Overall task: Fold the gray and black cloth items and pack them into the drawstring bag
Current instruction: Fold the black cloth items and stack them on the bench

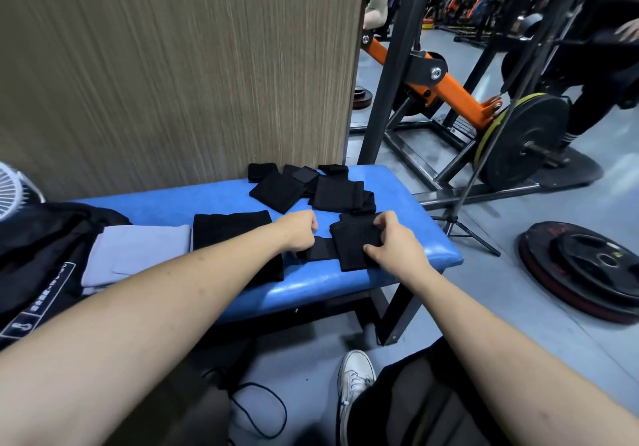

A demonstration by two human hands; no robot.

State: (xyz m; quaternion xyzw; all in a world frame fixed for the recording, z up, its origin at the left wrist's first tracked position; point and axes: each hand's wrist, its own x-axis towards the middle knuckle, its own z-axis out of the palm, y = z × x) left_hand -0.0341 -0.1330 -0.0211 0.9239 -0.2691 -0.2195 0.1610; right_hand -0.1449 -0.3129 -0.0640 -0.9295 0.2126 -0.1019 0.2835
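Observation:
On the blue bench a black cloth lies partly folded near the front right corner. My right hand pinches its right side, fingers curled over the fold. My left hand presses down on its narrow left end. A larger folded black cloth lies to the left, partly under my left forearm. Beside it rests a folded gray cloth. Several small folded black pieces are piled at the bench's far end. A black bag with white print sits at the left.
A wood-grain wall panel stands behind the bench. An orange and black weight machine with a plate stands to the right. Weight plates lie on the gray floor. A tripod stands by the bench corner. A black cord lies on the floor.

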